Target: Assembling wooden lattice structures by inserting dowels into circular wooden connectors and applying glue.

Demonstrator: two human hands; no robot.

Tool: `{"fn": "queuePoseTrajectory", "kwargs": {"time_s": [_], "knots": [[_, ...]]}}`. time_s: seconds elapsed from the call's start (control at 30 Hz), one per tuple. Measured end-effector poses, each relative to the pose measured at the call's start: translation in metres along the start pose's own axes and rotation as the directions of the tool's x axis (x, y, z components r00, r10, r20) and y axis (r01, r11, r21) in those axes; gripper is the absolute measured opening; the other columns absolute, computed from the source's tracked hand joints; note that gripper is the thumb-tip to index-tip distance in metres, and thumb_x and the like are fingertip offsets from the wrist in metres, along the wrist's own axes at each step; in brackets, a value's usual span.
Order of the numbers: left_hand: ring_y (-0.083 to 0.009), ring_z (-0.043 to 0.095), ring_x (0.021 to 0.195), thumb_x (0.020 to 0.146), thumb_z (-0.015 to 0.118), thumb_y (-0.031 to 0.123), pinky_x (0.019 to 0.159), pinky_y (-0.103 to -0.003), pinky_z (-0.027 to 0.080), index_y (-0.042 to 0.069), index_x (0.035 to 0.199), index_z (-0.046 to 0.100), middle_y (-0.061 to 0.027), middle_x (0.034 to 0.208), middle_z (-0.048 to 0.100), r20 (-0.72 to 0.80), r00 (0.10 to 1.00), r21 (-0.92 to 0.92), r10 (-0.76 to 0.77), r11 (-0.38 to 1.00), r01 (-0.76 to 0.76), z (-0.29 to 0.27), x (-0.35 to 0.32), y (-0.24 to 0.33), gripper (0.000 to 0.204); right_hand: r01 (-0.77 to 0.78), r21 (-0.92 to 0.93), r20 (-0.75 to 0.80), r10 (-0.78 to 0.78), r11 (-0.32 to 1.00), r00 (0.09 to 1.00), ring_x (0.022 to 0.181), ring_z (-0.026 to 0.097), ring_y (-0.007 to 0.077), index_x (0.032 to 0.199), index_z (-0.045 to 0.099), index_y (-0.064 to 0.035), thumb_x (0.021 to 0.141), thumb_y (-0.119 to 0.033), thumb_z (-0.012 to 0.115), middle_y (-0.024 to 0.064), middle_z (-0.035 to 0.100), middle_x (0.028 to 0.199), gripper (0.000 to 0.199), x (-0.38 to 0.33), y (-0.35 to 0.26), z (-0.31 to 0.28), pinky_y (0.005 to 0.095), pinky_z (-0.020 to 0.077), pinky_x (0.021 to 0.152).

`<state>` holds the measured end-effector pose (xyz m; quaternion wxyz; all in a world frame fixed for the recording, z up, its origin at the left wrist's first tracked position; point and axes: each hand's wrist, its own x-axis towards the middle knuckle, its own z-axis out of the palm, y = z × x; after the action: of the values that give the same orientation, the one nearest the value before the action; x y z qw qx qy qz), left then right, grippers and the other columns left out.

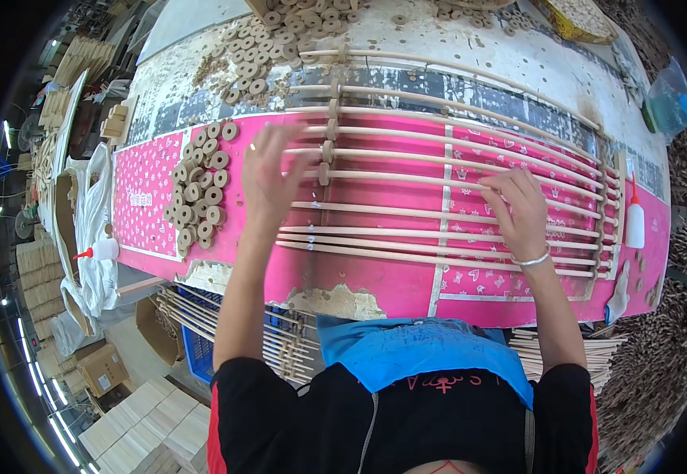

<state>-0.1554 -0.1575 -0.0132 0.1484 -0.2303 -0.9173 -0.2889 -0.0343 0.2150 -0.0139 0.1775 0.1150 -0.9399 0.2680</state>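
R hand (519,207) curled over rods (391,211), L hand (272,174) blurred at rods' L ends; can't tell either's grip. Prob. best steady rods, seat rings (324,174) square.

The work table (335,302) is covered in large part by a pink sheet (391,292). At left, the floor (138,357) is partly occupied by pale stacked boards (146,426) and a cardboard box (105,370). The room is lit by strip lights (29,357) (they are seen slanting, at far left).
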Motion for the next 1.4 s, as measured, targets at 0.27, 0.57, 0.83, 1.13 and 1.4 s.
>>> {"fn": "queuePoseTrajectory", "kwargs": {"time_s": [0.27, 0.57, 0.83, 1.13, 1.4], "knots": [[-0.0311, 0.061, 0.130, 0.094, 0.061, 0.004, 0.105, -0.047, 0.047, 0.023, 0.136, 0.068, -0.0055, 0.136, 0.068, 0.069, 0.998, 0.314, 0.016, 0.949, -0.037, 0.048, 0.154, -0.087, 0.047, -0.032, 0.122, 0.077, 0.023, 0.992, 0.997, 0.082, 0.065, 0.0272, 0.091, 0.073, -0.0047, 0.088, -0.011, 0.075, 0.0080, 0.068, 0.087, 0.007, -0.012, -0.010, -0.003, 0.0397, 0.0498, 0.073], [-0.0270, 0.062, 0.128, 0.091, 0.057, -0.001, 0.102, -0.048, 0.045, 0.023, 0.128, 0.073, -0.0029, 0.137, 0.068, 0.407, 0.911, 0.437, 0.063, 0.862, -0.255, 0.071, 0.197, -0.124, 0.047, -0.116, 0.165, 0.089, 0.103, 0.979, 0.991, 0.079, 0.066, 0.0270, 0.092, 0.073, -0.0033, 0.089, -0.010, 0.074, 0.0093, 0.068, 0.086, 0.007, -0.014, -0.004, -0.010, 0.0390, 0.0517, 0.069], [-0.0323, 0.067, 0.112, 0.090, 0.072, 0.012, 0.101, -0.048, 0.047, 0.016, 0.124, 0.068, -0.0080, 0.123, 0.067, 0.246, 0.966, 0.514, 0.073, 0.836, -0.194, 0.043, 0.173, -0.133, 0.035, -0.091, 0.190, 0.109, 0.072, 0.978, 0.991, 0.081, 0.067, 0.0277, 0.092, 0.073, -0.0034, 0.088, -0.008, 0.075, 0.0098, 0.068, 0.087, 0.007, -0.012, -0.008, -0.004, 0.0389, 0.0525, 0.070], [-0.0097, 0.062, 0.099, 0.101, 0.071, 0.020, 0.087, -0.027, 0.051, 0.007, 0.136, 0.070, -0.0010, 0.102, 0.069, 0.258, 0.919, -0.481, -0.299, 0.785, 0.390, -0.013, 0.044, -0.094, 0.038, -0.017, 0.128, 0.155, -0.003, 0.992, 0.988, 0.095, 0.066, 0.0282, 0.100, 0.076, -0.0055, 0.084, -0.013, 0.080, 0.0092, 0.070, 0.100, 0.018, -0.024, -0.013, 0.003, 0.0412, 0.0515, 0.082], [-0.0098, 0.064, 0.108, 0.105, 0.067, 0.020, 0.096, -0.028, 0.050, 0.002, 0.138, 0.066, -0.0020, 0.119, 0.071, 0.259, 0.777, -0.615, -0.573, 0.522, 0.590, -0.044, -0.067, -0.040, 0.037, -0.049, 0.077, 0.218, 0.031, 0.996, 0.975, 0.095, 0.066, 0.0280, 0.098, 0.072, -0.0042, 0.085, -0.012, 0.078, 0.0088, 0.067, 0.095, 0.016, -0.024, -0.013, 0.014, 0.0404, 0.0512, 0.083]]}}
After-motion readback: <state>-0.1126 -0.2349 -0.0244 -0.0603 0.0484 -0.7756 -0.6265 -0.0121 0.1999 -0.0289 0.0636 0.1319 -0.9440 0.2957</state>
